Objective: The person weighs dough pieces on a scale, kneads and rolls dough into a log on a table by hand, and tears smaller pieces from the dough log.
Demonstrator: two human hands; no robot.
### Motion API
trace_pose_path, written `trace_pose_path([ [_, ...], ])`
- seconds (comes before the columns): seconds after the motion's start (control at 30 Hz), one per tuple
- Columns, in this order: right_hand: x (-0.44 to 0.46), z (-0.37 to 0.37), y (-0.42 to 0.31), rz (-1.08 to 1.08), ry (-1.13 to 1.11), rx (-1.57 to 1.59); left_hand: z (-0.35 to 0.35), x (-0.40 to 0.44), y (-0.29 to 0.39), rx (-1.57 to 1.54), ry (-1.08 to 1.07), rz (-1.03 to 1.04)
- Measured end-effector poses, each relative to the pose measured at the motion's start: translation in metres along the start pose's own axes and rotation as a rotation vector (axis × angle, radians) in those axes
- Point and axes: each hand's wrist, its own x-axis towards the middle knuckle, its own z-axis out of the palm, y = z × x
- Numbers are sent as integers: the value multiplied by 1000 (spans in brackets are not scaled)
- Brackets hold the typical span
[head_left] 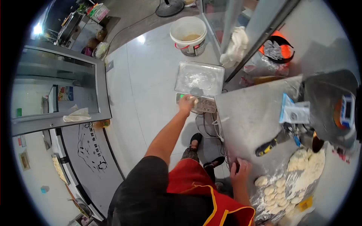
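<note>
My left hand (186, 104) reaches out to the control panel of a digital scale (206, 105), its fingers extended over the panel near a green display. A metal tray (200, 78) dusted with flour lies on top of the scale. My right hand (242, 170) is at the near edge of the metal worktable (245, 124), fingers curled around something dark that I cannot make out. Close to it on the table are several small dough pieces (275, 196) on floured surface, with a larger dough mass (301, 160) beyond them.
A white bucket (188, 35) stands on the floor behind the scale. Cables (205, 128) hang beside the table leg. On the table lie a yellow-and-black handled tool (266, 148), a blue-and-white packet (295, 111) and a yellow scraper (305, 203). A glass-doored cabinet (60, 86) stands left.
</note>
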Motion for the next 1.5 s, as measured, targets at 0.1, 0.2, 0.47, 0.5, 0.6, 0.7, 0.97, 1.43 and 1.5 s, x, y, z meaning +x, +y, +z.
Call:
trace_pose_path([
  [0.1, 1, -1, 2, 33, -103, -33, 34, 66, -44, 212, 116, 34],
  [0.2, 2, -4, -1, 55, -146, -109, 62, 95, -51, 414, 205, 79],
  [0.47, -3, -5, 0, 63, -212, -174, 86, 134, -118, -26, 210, -19],
  [0.5, -3, -6, 0, 60, -216, -164, 81, 123, -107, 31, 246, -21],
  [0.6, -1, -6, -2, 50, -225, -190, 61, 94, -104, 312, 200, -93],
  [0.7, 1, -4, -2, 27, -195, -205, 36, 55, -174, 240, 92, -298],
  [0.97, 2, 0, -2, 10, -190, -225, -47, -39, -253, 852, -400, -56],
  [1.43, 0, 5, -5, 7, -83, -207, -73, -51, -127, 443, -206, -182],
  [1.5, 0, 7, -5, 19, -64, -209, -77, -58, -131, 419, -219, -172],
])
